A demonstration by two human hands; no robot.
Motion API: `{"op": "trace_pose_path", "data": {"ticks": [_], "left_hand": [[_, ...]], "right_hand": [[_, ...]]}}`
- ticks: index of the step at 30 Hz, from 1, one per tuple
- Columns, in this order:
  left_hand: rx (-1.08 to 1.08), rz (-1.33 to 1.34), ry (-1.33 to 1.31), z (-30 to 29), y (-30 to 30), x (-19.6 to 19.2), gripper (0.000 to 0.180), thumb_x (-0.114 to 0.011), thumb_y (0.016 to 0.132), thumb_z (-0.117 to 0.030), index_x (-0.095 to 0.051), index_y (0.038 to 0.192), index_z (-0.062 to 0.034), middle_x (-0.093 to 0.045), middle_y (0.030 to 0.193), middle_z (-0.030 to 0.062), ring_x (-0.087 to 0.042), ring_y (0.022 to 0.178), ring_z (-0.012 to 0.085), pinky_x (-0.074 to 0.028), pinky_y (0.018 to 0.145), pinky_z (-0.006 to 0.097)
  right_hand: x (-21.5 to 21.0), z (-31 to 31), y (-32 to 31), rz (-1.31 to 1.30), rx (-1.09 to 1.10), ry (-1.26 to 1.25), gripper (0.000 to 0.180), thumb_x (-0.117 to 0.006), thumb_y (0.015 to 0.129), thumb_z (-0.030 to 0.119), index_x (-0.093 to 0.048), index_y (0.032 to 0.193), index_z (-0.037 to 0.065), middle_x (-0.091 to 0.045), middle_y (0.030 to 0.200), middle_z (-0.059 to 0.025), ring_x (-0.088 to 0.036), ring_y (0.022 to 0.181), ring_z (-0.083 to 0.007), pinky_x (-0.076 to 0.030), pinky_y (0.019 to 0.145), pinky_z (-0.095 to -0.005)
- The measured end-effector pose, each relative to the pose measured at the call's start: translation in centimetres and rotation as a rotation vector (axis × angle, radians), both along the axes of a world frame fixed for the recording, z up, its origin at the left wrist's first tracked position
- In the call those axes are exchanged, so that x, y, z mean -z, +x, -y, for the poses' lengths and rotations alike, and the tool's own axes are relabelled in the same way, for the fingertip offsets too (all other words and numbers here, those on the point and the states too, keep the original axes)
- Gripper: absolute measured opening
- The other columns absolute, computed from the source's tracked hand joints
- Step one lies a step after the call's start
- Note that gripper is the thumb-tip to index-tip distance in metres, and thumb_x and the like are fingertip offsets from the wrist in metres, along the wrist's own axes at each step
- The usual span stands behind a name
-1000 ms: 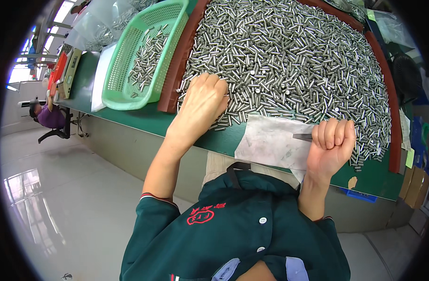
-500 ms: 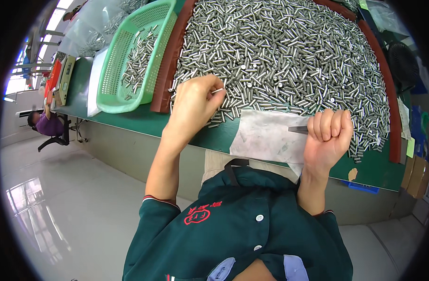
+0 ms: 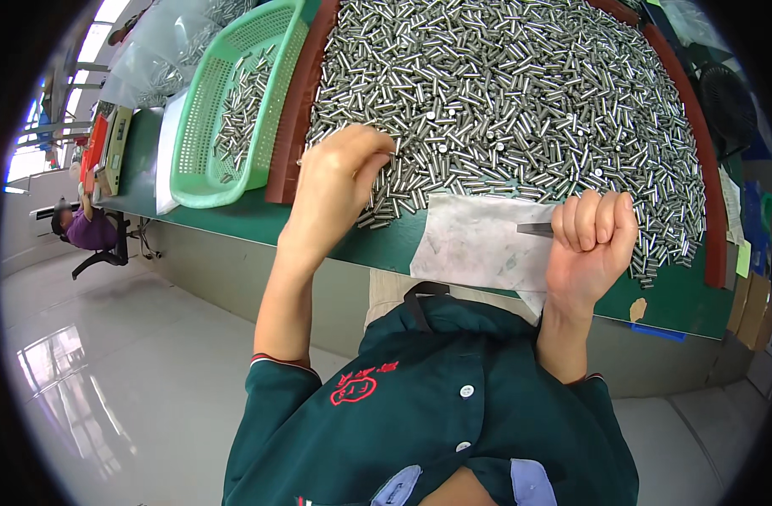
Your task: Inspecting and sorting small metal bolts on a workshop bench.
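A wide heap of small shiny metal pins [image 3: 504,93] covers the green table. Over the heap's near left part is my left hand [image 3: 331,181], thumb and fingers closed together at the pins; whatever is between the fingertips is too small to make out. My right hand [image 3: 592,240] is closed in a fist, palm side up, around a dark, flat, narrow metal tool [image 3: 534,228]. The tool's end points left over a stained whitish cloth [image 3: 478,240], which lies at the table's front edge.
Reddish-brown strips [image 3: 295,110] border the heap. To the left stands a green plastic basket [image 3: 183,160] with some pins inside, beside clear bags [image 3: 150,63] of pins. A black fan [image 3: 727,110] is at right. Far left, a person in purple [image 3: 91,229] sits.
My left hand has shifted a little left and away from me, over the pins. My right hand stays in place with the dark tool. The view has moved slightly.
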State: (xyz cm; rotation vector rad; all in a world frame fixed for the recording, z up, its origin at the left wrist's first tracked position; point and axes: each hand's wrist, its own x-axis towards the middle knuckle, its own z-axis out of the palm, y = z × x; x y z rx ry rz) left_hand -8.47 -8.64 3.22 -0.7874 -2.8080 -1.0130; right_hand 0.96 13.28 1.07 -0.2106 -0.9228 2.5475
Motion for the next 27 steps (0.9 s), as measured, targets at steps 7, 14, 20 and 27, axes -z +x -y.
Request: {"op": "trace_pose_path", "data": {"ticks": [7, 14, 20, 27], "left_hand": [[0.430, -0.210, -0.206, -0.2, -0.5, -0.5, 0.022, -0.055, 0.062, 0.006, -0.057, 0.082, -0.0016, -0.052, 0.080, 0.0069, -0.051, 0.075, 0.0236, -0.042, 0.064, 0.032], [0.533, -0.262, -0.319, -0.3, -0.8, -0.2, 0.027, -0.054, 0.058, 0.005, -0.056, 0.084, -0.0024, -0.051, 0.079, 0.0063, -0.050, 0.073, 0.0215, -0.043, 0.063, 0.031], [0.521, -0.311, -0.337, -0.5, -0.8, 0.6, 0.018, -0.058, 0.062, 0.002, -0.052, 0.079, -0.0016, -0.049, 0.078, 0.0067, -0.049, 0.072, 0.0222, -0.043, 0.062, 0.032], [0.106, 0.224, 0.255, -1.1, 0.8, 0.3, 0.008, -0.056, 0.076, 0.001, -0.051, 0.083, 0.0022, -0.058, 0.077, 0.0071, -0.055, 0.065, 0.0138, -0.045, 0.060, 0.025]], "right_hand": [[-0.1, 0.0, 0.0, 0.000, -0.001, 0.007, 0.035, -0.028, 0.090, 0.022, -0.027, 0.056, 0.012, -0.025, 0.044, 0.0021, -0.016, 0.040, -0.0069, -0.017, 0.039, -0.0229], [-0.2, 0.0, -0.2, 0.013, 0.008, -0.002, 0.037, -0.030, 0.091, 0.021, -0.027, 0.054, 0.012, -0.025, 0.045, 0.0019, -0.016, 0.040, -0.0071, -0.017, 0.039, -0.0227], [-0.2, 0.0, -0.2, 0.019, 0.001, 0.021, 0.035, -0.029, 0.090, 0.021, -0.027, 0.056, 0.012, -0.025, 0.045, 0.0024, -0.015, 0.040, -0.0067, -0.017, 0.039, -0.0230], [-0.3, 0.0, -0.2, 0.017, 0.005, 0.015, 0.036, -0.029, 0.090, 0.021, -0.027, 0.056, 0.012, -0.025, 0.045, 0.0024, -0.015, 0.040, -0.0068, -0.017, 0.039, -0.0229]]}}
